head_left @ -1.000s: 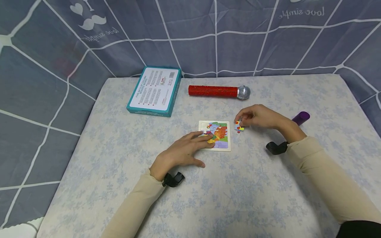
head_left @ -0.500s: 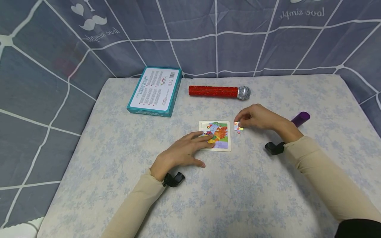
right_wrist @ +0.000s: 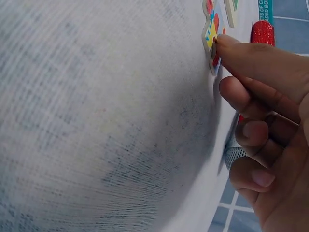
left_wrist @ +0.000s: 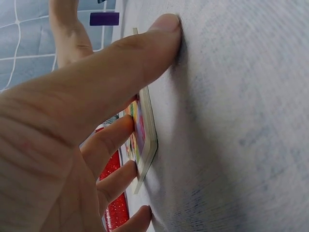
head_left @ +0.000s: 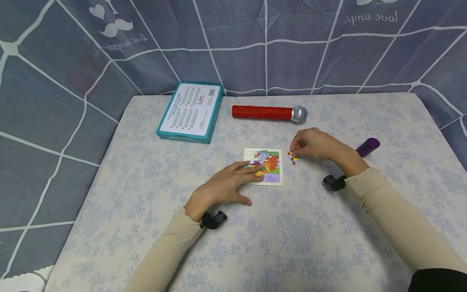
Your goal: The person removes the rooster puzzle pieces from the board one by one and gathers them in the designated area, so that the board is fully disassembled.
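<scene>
A square jigsaw puzzle (head_left: 270, 166) with a pale frame lies mid-table, its colourful picture partly filled and a bare patch at its upper left. My left hand (head_left: 227, 183) rests with spread, straight fingers on the puzzle's lower left; in the left wrist view its fingertips touch the board (left_wrist: 150, 130) while the thumb lies out over the cloth. Just right of the frame, my right hand (head_left: 317, 145) pinches a small puzzle piece (right_wrist: 212, 36) between thumb and forefinger. That piece is printed red, yellow and blue, and the fingers cover part of it.
Behind the puzzle lies a red glittery microphone (head_left: 262, 112) with a silver head. A teal box (head_left: 187, 111) sits at the back left. Beyond the right wrist is a purple cylinder (head_left: 368, 146). A grey-blue curtain (head_left: 240, 44) hangs behind the table.
The puzzle piece in my right hand has turned and shifted slightly, and the right forearm has edged left. My left hand stays on the puzzle.
</scene>
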The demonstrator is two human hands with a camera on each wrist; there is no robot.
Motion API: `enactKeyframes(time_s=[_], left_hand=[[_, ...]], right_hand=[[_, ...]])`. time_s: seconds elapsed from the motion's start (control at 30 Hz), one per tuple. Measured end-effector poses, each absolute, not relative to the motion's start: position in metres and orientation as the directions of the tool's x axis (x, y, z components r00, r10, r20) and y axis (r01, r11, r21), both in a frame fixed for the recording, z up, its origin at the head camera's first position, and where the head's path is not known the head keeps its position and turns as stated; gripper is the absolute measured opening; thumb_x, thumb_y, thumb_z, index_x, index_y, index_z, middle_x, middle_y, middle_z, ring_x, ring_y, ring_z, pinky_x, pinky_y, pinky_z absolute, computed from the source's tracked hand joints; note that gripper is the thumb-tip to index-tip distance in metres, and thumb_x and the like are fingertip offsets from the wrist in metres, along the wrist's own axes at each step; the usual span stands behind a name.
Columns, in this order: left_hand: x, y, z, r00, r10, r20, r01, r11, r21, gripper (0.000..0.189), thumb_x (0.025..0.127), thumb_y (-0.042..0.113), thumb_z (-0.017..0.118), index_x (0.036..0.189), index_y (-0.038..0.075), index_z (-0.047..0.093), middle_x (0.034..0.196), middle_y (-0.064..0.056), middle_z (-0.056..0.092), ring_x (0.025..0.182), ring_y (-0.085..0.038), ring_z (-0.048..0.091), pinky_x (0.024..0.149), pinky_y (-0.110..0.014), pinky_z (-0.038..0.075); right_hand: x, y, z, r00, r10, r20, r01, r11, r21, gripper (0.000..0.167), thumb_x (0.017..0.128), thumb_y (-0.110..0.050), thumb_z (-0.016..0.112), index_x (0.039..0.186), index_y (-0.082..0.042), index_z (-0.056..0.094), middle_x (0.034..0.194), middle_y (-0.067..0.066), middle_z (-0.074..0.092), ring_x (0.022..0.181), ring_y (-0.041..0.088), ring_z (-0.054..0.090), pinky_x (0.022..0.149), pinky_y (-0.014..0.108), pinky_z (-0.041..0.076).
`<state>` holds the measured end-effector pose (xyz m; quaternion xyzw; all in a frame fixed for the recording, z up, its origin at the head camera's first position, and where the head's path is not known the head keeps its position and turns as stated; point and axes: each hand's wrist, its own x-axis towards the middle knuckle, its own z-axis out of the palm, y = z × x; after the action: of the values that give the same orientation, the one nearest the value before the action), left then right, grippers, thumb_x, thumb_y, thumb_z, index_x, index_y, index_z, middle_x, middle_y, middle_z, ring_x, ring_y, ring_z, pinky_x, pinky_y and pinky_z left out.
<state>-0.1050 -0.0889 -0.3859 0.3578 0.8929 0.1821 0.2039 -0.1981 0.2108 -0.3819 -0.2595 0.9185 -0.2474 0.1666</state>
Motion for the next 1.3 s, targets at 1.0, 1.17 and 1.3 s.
enactKeyframes(time_s=[1.0,1.17,1.3], left_hand=[[-0.105,-0.089,-0.385,-0.653,0.714,-0.253,0.564,0.681,0.466,0.074,0.08,0.038,0.081,0.145,0.025,0.051,0.16,0.009,0.029,0.148,-0.022,0.017,0.118,-0.044,0.021],[-0.104,-0.089,-0.385,-0.653,0.715,-0.25,0.57,0.681,0.46,0.074,0.08,0.039,0.081,0.146,0.025,0.05,0.16,0.009,0.028,0.148,-0.022,0.016,0.118,-0.043,0.021],[-0.104,-0.089,-0.385,-0.654,0.714,-0.249,0.569,0.682,0.459,0.075,0.08,0.039,0.081,0.146,0.025,0.05,0.16,0.009,0.028,0.148,-0.022,0.016,0.118,-0.043,0.021]], right_hand=[[-0.19,0.147,-0.376,-0.738,-0.668,-0.097,-0.565,0.69,-0.452,0.034,0.089,-0.022,0.073,0.12,-0.01,0.071,0.113,-0.001,0.063,0.093,0.016,0.059,0.078,0.04,0.051],[-0.189,0.144,-0.38,-0.734,-0.669,-0.116,-0.558,0.693,-0.456,0.031,0.088,-0.019,0.074,0.118,-0.011,0.072,0.113,-0.001,0.064,0.099,0.018,0.059,0.085,0.043,0.051],[-0.189,0.143,-0.382,-0.749,-0.651,-0.123,-0.515,0.689,-0.51,0.026,0.086,-0.016,0.076,0.111,-0.012,0.071,0.109,-0.001,0.064,0.096,0.019,0.058,0.086,0.041,0.05]])
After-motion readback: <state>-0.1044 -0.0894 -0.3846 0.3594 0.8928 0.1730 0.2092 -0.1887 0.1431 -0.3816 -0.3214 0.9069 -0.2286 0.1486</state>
